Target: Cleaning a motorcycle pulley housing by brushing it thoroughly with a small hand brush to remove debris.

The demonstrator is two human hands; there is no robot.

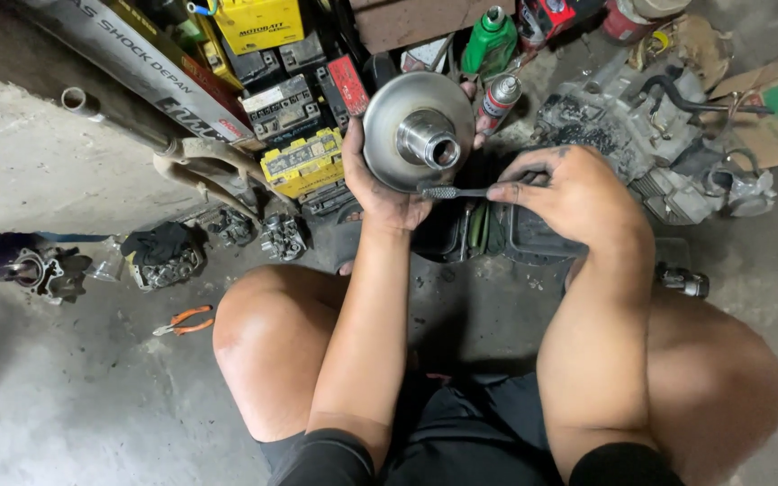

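Left hand (380, 184) first: my forearm rises straight up from between my knees, wrist bent back, and the hand is clamped on the rim of a round metal pulley disc (398, 112), thumb along its near edge and fingertips showing past the far edge. Right hand (569, 193) comes in from the other side with the elbow over my right knee and the wrist turned inward; its fingers are closed together around the handle of a small brush (452, 192), pinching it near the end so the bristle head points left and sits just under the disc's lower rim, near my left thumb.

Held up at an angle above the floor, the disc faces me, dull silver and shallowly coned, with a short hollow hub sticking out of its middle. It looks smooth, with a soft sheen and some grey smudging.

Below my hands sits a dark tray (533, 238) on the concrete. An engine block (632, 126) lies to the right, a yellow battery (303, 162) to the left, a small spray can (500, 97) just beyond the disc, and orange-handled pliers (184, 321) rest on the floor near my left knee
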